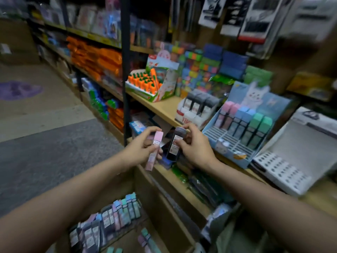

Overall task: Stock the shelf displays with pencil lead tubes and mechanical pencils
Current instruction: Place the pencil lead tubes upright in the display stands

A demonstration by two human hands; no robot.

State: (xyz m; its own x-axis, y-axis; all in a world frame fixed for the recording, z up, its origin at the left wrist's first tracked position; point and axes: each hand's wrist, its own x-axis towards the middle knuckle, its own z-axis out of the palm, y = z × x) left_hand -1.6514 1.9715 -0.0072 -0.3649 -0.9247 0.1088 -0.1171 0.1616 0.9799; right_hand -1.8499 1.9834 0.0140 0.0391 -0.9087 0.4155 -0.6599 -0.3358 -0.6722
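Wooden shelf edge (164,110) runs from 11 o'clock down to 4 o'clock; open grey floor (45,152) lies at 9 o'clock, w/ free room between the hands and the shelf front. Left hand (140,148) has thumb and fingers curled round a pink rectangular plastic lead tube (154,150), tilted, cap end up. Right hand (196,148) pinches a black translucent lead tube w/ white-and-red label (176,145), fingertips at its top and side. The two tubes sit just beside each other, approx centre frame, in front of the shelf edge. At 3 o'clock a light-blue cardboard display w/ a rabbit picture (242,128) holds pink, blue and green capped tubes at its back; front slots show bare. At 1 o'clock a white display of black-capped tubes (197,108). At 4 o'clock a white perforated tray (280,172). At 6 o'clock a brown carton (138,183) of pastel tubes, blurred, maybe bundled. Orange carrot-shaped items in a box (145,83) at 12 o'clock
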